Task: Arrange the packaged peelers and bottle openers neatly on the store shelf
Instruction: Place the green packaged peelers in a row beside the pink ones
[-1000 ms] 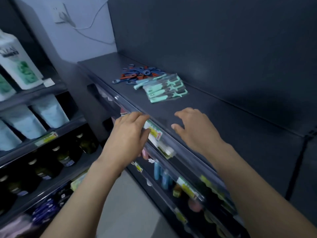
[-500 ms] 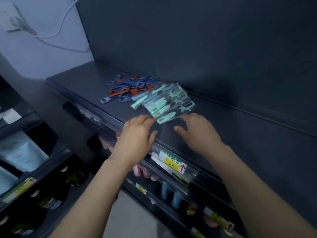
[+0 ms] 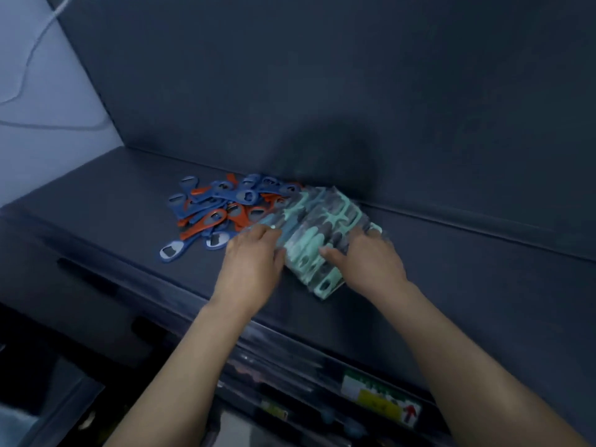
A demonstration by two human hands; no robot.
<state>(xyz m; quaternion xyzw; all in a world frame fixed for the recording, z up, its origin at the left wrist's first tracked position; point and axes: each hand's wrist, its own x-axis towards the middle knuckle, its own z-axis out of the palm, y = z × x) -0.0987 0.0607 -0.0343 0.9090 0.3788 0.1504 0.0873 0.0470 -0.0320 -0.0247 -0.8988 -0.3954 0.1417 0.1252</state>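
Hands on the stock, both at once. Left hand [image 3: 250, 264] lies against the left edge of the packaged peelers [image 3: 317, 227], fingers together, tips resting on the outermost packet. Right hand [image 3: 369, 262] covers the stack's right edge, fingers together and laid over the packets. Its thumb is spread away from them and points across the top towards the left thumb. Fingers of both hands look nearly straight, pressing rather than wrapping, though motion blur softens the tips.

Peelers: mint-green, in clear packets, overlapped in a fanned stack. It lies flat on the shelf [image 3: 467, 285] between the two sets of fingers, reaching beyond the fingertips and back past both thumbs.

Bottle openers [image 3: 222, 211]: blue and orange, a loose jumbled heap just outside and beyond the left fingertips. Its inner side meets the stack's far-left corner.

Back panel [image 3: 322, 91], dark, rises close beyond the fingertips. Price label [image 3: 380, 398], yellow with a red arrow, sits on the shelf's front rail, below the right forearm and well short of the fingers. Pale wall [image 3: 64, 101] stands well out to the left of the left fingers.
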